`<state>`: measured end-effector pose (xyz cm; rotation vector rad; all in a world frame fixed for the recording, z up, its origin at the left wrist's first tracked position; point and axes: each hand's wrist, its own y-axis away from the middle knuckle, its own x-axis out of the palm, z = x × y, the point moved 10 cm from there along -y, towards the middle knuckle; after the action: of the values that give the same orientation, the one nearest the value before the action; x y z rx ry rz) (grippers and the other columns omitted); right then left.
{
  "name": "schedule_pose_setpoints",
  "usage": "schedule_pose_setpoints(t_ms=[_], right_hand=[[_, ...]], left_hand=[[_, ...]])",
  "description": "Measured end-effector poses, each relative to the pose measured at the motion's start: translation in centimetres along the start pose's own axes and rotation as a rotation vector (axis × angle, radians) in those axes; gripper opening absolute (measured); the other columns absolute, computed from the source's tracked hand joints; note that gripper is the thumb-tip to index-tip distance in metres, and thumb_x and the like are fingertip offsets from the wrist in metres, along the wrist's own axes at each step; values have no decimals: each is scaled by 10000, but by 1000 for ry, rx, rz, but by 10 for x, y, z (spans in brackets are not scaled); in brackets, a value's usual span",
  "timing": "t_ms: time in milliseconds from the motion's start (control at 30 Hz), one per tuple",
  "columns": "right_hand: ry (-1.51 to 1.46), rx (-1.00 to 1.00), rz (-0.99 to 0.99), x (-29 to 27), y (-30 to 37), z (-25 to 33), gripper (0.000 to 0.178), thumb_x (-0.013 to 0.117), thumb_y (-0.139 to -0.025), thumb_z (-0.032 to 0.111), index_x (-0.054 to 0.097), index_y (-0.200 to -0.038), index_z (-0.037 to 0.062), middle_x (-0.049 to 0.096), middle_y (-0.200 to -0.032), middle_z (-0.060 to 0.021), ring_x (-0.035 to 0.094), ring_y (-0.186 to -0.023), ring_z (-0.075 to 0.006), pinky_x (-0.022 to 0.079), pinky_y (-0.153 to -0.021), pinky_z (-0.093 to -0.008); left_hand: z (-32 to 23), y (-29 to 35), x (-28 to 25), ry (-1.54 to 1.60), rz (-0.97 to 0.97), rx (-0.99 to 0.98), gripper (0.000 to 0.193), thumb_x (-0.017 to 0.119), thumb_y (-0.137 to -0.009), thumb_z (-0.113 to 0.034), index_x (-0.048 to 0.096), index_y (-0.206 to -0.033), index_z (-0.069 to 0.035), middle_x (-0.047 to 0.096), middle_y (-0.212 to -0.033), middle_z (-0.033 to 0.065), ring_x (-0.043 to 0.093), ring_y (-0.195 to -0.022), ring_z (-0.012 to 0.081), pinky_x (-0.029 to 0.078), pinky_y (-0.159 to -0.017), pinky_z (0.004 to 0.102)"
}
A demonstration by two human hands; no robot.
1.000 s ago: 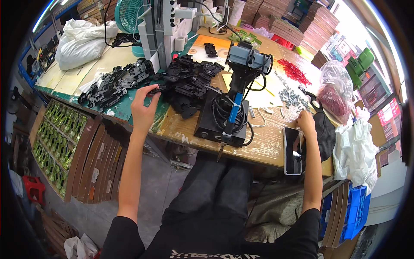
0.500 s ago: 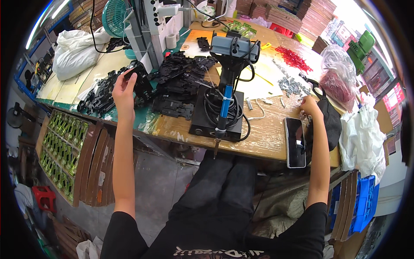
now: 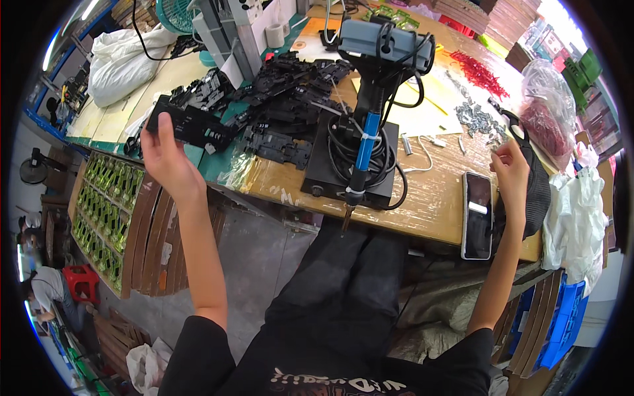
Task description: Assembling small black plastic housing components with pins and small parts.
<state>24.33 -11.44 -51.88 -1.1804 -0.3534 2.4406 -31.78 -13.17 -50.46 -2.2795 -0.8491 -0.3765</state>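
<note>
A flat black plastic part (image 3: 191,125), with slots and raised bits, is pinched by its left end in my left hand (image 3: 170,164). I hold it over the bench's left front edge, beside a heap of similar black plastic parts (image 3: 281,105). At the right, my right hand (image 3: 512,170) is raised with its fingertips drawn together; whatever they hold is too small to make out. Close by are a phone (image 3: 477,214), a black bag (image 3: 538,188) and scattered small metal pieces (image 3: 477,124).
A soldering iron (image 3: 365,155) with a blue section hangs tip-down from a stand, before a black box (image 3: 317,175) and coiled cables. Red wire pieces (image 3: 477,74) and a plastic bag of red material (image 3: 545,125) lie at the back right. Cardboard trays (image 3: 109,218) stand at the left.
My left hand has moved left and nearer, and the black part has turned to show its long face. My right hand has shifted right, away from the phone. The whole view has swung slightly.
</note>
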Motion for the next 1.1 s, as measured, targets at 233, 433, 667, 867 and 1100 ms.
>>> schedule_pose_setpoints(t_ms=[233,433,667,867,1100], right_hand=[[-497,73,39,9,86,59,111,532,-779,-54,511,-886,-36,516,-757,-31,540,-677,-91,437,-626,-197],[-868,188,209,53,168,98,173,540,-729,-131,538,-888,-62,542,-866,-125,566,-714,-152,465,-621,-222],[-987,202,370,84,216,108,226,585,-683,-150,551,-887,-59,541,-859,-137,566,-781,-177,504,-666,-257],[-1155,401,241,82,233,81,178,554,-748,-113,536,-921,-77,530,-896,-125,567,-791,-164,507,-677,-263],[-1139,456,249,94,249,60,149,573,-751,-56,547,-898,-53,541,-822,-127,568,-669,-164,491,-611,-261]], left_hand=[[-11,99,32,81,277,-495,358,403,-905,-285,388,-1153,-27,475,-783,52,475,-559,113,446,-434,239],[-2,263,61,660,522,-1531,414,411,-895,-322,321,-1206,-64,360,-674,52,325,-405,107,312,-266,200],[-30,346,72,1297,402,-2070,562,549,-737,-523,333,-955,-53,291,-598,-4,282,-462,77,316,-313,157],[-25,361,63,1079,514,-2074,589,721,-616,-442,328,-871,-85,297,-612,-11,290,-508,97,369,-348,195],[-5,353,61,553,677,-1725,215,510,-813,-109,304,-868,-86,442,-872,134,535,-721,219,532,-556,355]])
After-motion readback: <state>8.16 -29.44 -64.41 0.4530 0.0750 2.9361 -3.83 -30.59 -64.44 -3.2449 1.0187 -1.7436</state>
